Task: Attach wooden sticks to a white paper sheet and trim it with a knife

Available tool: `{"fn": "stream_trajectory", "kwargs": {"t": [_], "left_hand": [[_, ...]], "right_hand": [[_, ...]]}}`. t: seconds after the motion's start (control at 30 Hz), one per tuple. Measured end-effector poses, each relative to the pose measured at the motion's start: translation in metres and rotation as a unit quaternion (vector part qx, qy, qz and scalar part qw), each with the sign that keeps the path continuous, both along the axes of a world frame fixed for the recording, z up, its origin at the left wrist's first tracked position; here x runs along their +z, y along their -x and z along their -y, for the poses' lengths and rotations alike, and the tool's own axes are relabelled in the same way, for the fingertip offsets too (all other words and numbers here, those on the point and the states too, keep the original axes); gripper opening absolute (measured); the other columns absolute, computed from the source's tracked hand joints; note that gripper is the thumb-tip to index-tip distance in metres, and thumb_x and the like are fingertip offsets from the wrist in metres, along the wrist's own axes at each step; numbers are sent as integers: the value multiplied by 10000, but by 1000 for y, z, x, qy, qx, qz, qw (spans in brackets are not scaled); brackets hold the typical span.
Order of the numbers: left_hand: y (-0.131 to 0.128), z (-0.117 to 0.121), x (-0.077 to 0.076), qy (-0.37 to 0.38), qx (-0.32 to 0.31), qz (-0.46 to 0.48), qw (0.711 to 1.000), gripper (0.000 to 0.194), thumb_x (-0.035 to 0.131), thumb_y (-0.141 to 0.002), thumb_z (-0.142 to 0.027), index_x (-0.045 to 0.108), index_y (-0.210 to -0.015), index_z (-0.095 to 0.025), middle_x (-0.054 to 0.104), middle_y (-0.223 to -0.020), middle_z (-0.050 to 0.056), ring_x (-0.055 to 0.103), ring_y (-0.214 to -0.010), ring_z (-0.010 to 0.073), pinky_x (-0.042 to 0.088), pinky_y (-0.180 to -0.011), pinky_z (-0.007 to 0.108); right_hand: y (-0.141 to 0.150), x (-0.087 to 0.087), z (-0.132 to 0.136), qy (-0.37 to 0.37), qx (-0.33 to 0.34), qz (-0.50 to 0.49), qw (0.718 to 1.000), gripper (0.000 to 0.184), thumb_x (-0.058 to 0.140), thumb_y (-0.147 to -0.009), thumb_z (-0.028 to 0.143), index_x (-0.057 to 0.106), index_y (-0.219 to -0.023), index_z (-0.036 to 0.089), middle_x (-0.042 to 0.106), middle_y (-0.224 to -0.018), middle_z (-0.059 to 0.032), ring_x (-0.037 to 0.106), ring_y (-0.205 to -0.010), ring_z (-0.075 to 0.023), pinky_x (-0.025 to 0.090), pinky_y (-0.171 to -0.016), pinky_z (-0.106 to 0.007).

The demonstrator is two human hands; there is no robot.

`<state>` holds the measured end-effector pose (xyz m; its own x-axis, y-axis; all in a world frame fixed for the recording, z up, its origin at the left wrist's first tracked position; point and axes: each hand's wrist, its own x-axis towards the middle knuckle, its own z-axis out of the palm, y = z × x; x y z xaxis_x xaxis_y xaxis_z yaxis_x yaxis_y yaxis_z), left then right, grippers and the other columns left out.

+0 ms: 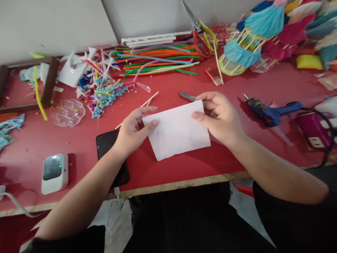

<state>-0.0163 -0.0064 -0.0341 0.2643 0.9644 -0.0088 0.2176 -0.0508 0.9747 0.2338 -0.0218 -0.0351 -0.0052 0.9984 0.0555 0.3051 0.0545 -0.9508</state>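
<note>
I hold a white sheet of paper [177,131] just above the red table [184,168], one hand at each upper corner. My left hand [134,131] pinches its left corner, thumb on top. My right hand [219,117] pinches the right corner and also grips a small utility knife [187,96], whose grey blade sticks out to the left past the fingers. A black phone [107,144] lies under my left wrist. Thin wooden sticks [147,103] rest just behind my left hand.
A blue glue gun [271,111] lies to the right. Coloured pipe cleaners [160,59], scissors [201,38] and tasselled stick frames [244,49] are at the back. Cut scraps [105,95] and a clear dish [67,112] sit back left, a small white device [54,173] near the front edge.
</note>
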Motion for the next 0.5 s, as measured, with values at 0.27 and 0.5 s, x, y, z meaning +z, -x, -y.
{"fn": "stream_trajectory", "kwargs": {"t": [0.27, 0.5], "left_hand": [[6, -3, -1, 84, 18, 101, 991, 433, 761, -781, -338, 623, -1168, -203, 769, -924, 57, 739, -805, 212, 649, -676, 341], [5, -4, -1, 52, 100, 127, 986, 369, 786, -744, -337, 682, -1082, -226, 778, -882, 19, 743, -767, 198, 659, -635, 327]], "right_hand": [[0, -6, -5, -79, -90, 24, 992, 405, 621, -839, 498, 449, -1141, 289, 686, -968, -48, 684, -890, -253, 548, -728, -417], [-1, -13, -4, -100, -50, -73, 991, 198, 622, -897, 439, 611, -1003, 273, 676, -857, -2, 646, -751, -182, 514, -631, -336]]}}
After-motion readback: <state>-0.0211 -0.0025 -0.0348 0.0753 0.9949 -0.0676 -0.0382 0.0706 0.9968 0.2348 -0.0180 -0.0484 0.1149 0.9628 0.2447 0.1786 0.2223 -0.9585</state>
